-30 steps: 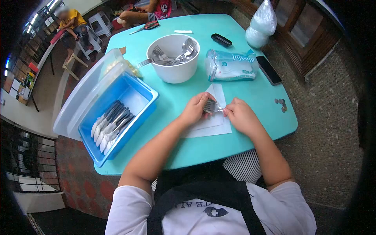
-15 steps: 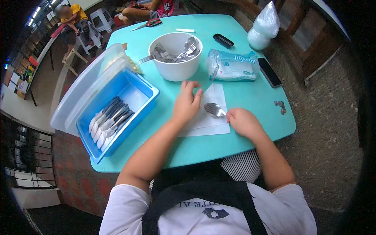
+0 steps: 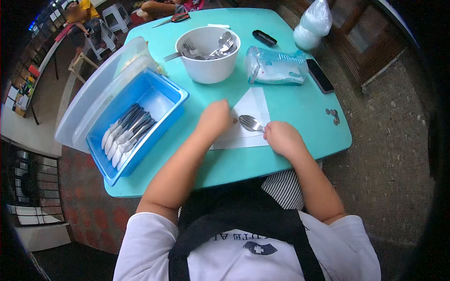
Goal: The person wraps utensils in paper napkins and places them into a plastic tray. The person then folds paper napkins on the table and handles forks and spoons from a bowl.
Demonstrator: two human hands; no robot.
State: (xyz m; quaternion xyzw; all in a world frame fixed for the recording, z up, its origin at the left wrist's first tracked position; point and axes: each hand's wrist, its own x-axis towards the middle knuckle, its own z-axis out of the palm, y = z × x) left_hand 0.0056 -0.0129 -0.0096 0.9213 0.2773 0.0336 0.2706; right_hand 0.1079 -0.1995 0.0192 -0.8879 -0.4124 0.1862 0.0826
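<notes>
My right hand [image 3: 284, 139] is closed around the handles of a fork and a spoon [image 3: 251, 123], one laid over the other. Their heads point left over a white paper napkin [image 3: 255, 100] lying on the table. At the napkin's left side, my left hand [image 3: 215, 119] has its fingers curled in; what they hold, if anything, is hidden. Beyond my hands stands a white bowl [image 3: 208, 70] with several forks and spoons in it. On the left, a blue tub [image 3: 161, 93] contains several wrapped cutlery bundles [image 3: 126, 136].
A pack of napkins [image 3: 276, 68], a phone [image 3: 320, 76] and coins [image 3: 333, 115] lie on the right of the turquoise table [image 3: 304, 112]. Scissors [image 3: 176, 18] and a black case [image 3: 265, 38] are farther back. A clear lid [image 3: 93, 96] leans by the tub. A person [image 3: 84, 21] sits far left.
My left hand has gone from spread fingers to curled ones, beside the napkin. My right hand keeps the fork and spoon over the paper. The whole view has shifted slightly.
</notes>
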